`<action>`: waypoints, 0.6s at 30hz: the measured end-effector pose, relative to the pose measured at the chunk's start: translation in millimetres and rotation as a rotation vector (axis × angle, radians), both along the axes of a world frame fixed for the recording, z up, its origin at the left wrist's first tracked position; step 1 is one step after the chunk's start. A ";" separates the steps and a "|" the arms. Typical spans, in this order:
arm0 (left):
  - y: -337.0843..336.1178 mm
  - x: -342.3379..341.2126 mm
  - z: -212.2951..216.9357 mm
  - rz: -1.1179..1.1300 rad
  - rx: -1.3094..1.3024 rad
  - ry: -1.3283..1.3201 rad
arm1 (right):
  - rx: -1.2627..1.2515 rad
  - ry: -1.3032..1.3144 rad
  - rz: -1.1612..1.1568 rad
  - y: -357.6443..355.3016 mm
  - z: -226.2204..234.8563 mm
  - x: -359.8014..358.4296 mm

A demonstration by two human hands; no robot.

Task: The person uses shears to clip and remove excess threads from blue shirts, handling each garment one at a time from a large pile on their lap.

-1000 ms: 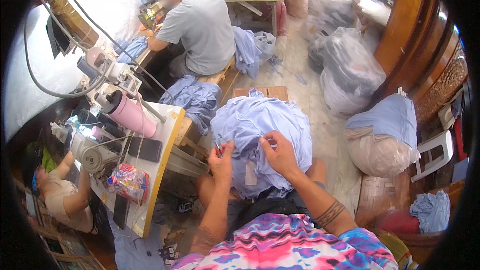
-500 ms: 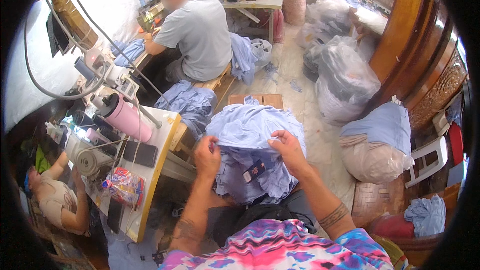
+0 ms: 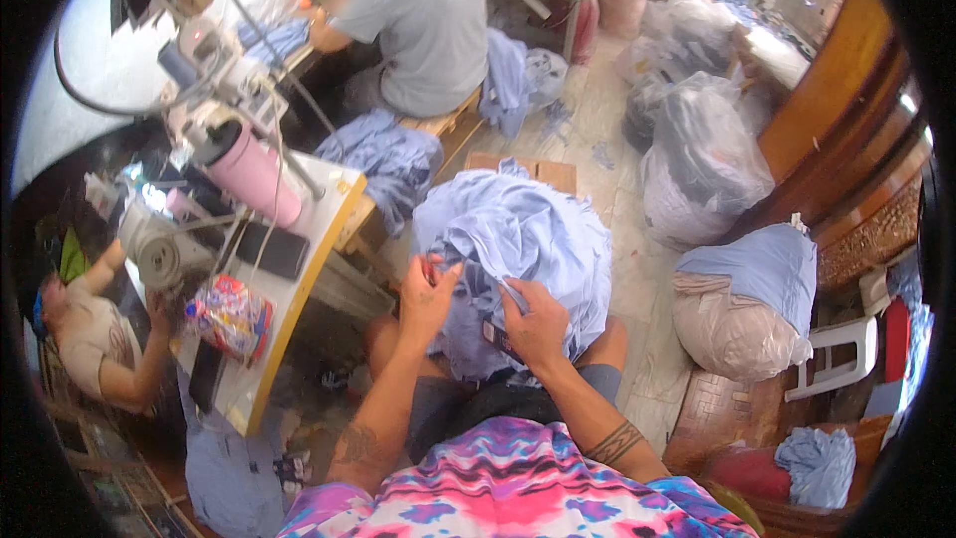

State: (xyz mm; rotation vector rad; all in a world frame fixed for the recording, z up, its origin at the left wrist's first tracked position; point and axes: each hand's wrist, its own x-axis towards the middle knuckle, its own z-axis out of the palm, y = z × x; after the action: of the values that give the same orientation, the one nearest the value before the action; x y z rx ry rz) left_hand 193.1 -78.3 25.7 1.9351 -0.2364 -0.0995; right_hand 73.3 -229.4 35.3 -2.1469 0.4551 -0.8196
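Observation:
A heap of light blue garments point(image 3: 538, 219) lies before me between my knees. At its left front, my left hand point(image 3: 428, 297) is closed, with a small red thing point(image 3: 431, 265) showing between the fingers; its kind is too small to make out. My right hand point(image 3: 538, 324) pinches an edge of the blue cloth between thumb and fingers, right of the left hand and apart from it. Below the right hand's fingers, a dark tag point(image 3: 498, 335) with a pale patch shows against the cloth.
To the left stands a sewing table point(image 3: 344, 201) with a pink tumbler point(image 3: 254, 174), a phone point(image 3: 269, 249) and a colourful packet point(image 3: 231, 317). One person point(image 3: 428, 30) sits ahead at a machine, another point(image 3: 95, 334) at far left. Stuffed bags point(image 3: 697, 159) line the right.
The stretched garment edge has gone slack as both hands came closer together. My right hand moved left and down. The view has shifted and tilted.

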 end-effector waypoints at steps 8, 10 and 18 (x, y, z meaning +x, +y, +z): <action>22.7 -105.8 5.2 -0.086 -0.708 0.747 | -0.156 -0.019 0.130 17.5 -23.5 -2.4; 17.9 -104.3 0.8 -0.038 -0.772 0.754 | -0.136 0.008 0.165 20.5 -21.4 -5.9; 14.7 -71.4 -28.7 0.117 -0.831 0.783 | -0.234 0.084 0.289 31.9 -14.0 -25.8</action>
State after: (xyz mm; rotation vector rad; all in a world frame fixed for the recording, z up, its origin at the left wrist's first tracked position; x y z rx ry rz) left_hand 121.6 -63.6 -3.0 0.9733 0.3223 -0.5699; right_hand 47.5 -197.4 21.3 -2.3974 0.0873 -0.6456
